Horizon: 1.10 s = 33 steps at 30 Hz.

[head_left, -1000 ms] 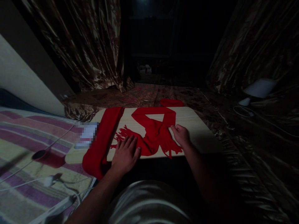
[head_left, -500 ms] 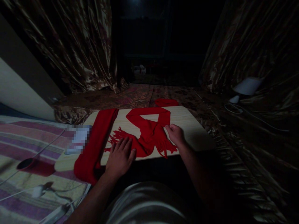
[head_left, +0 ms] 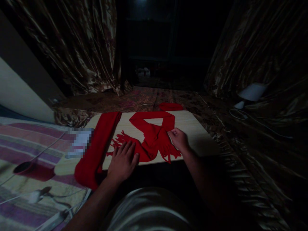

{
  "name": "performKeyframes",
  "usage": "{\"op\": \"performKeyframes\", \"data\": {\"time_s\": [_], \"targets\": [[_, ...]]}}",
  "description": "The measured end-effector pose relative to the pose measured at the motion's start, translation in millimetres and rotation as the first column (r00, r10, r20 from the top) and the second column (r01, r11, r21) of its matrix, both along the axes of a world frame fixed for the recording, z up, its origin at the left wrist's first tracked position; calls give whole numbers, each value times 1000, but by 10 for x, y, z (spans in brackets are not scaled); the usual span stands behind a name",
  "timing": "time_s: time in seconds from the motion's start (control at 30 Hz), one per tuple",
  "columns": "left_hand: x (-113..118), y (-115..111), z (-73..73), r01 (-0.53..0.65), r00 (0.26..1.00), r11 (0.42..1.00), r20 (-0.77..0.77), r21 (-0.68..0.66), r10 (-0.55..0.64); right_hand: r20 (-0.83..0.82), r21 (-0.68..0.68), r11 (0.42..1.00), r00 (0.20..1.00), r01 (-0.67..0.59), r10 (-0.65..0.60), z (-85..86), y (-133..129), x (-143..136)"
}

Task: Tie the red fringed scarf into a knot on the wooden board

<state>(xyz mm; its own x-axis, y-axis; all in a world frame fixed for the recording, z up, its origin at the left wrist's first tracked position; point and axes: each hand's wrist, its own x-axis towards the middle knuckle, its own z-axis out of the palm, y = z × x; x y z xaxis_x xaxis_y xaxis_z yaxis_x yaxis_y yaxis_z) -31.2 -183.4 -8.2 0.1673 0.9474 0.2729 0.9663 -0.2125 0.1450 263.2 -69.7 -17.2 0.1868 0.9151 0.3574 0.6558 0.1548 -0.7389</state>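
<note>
A red fringed scarf (head_left: 151, 136) lies looped and crossed on a pale wooden table (head_left: 199, 138), its two fringed ends toward the near edge. My left hand (head_left: 123, 160) rests flat on the left end of it, fingers spread. At the scarf's right side, my right hand (head_left: 178, 138) is closed, thumb and forefinger pinched at the scarf's edge beside the fringe; whether cloth is between them is too dark to tell. A second long red cloth (head_left: 97, 147) lies folded across the table's left side and hangs over the near edge.
Another red cloth (head_left: 170, 106) lies beyond the table's far edge. On the left, a striped bedspread (head_left: 16, 141) holds a red cylindrical container (head_left: 39, 170), cables and a power strip (head_left: 54, 221). A white lamp (head_left: 252, 92) stands at the right, near patterned curtains (head_left: 96, 48).
My right hand has slid slightly down and left along the scarf's right edge. My left hand stays on the left end. The whole view has shifted a little.
</note>
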Motion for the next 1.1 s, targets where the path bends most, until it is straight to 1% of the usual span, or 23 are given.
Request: {"op": "performKeyframes", "data": {"time_s": [0.1,0.17,0.23,0.3,0.37,0.43,0.47,0.53,0.6,0.67,0.7,0.8,0.9,0.97,1.03,1.1], "targets": [[-16,13,-9,10,1000,1000,24,1,-10,73,53,994,993,-97,93,102,-27,-50],[-24,30,9,14,998,1000,63,11,-14,160,92,982,976,-163,147,236,-46,-103],[-8,51,61,5,992,999,126,45,-11,260,86,971,946,-224,195,387,-48,-166],[49,75,139,12,979,996,204,93,-31,377,25,959,891,-282,253,513,-18,-229],[148,111,222,35,956,993,287,114,-67,497,-66,951,816,-303,295,587,41,-286],[274,176,285,50,927,996,368,73,-73,576,-155,946,752,-285,321,604,119,-336],[337,224,306,53,915,998,398,35,-63,593,-192,943,734,-272,332,596,158,-357],[451,346,333,37,900,997,435,-70,-3,593,-249,935,723,-252,353,565,228,-392],[539,485,356,26,896,979,438,-204,67,577,-280,930,732,-238,361,531,280,-419],[604,608,384,3,901,961,419,-276,118,570,-291,933,745,-212,347,510,321,-439],[632,657,397,-4,901,957,414,-289,128,570,-295,935,750,-196,336,507,340,-448],[709,743,408,4,890,968,442,-252,111,572,-332,932,754,-149,324,524,407,-472],[779,765,368,-18,882,991,465,-130,77,555,-385,914,759,-128,340,576,480,-503],[813,766,336,-30,869,997,492,-76,63,551,-388,915,767,-112,328,622,515,-532],[832,770,320,-34,845,996,530,-80,71,553,-362,926,774,-108,307,672,536,-566],[836,781,326,-39,824,992,558,-118,99,554,-335,935,778,-117,296,719,548,-594]]}}
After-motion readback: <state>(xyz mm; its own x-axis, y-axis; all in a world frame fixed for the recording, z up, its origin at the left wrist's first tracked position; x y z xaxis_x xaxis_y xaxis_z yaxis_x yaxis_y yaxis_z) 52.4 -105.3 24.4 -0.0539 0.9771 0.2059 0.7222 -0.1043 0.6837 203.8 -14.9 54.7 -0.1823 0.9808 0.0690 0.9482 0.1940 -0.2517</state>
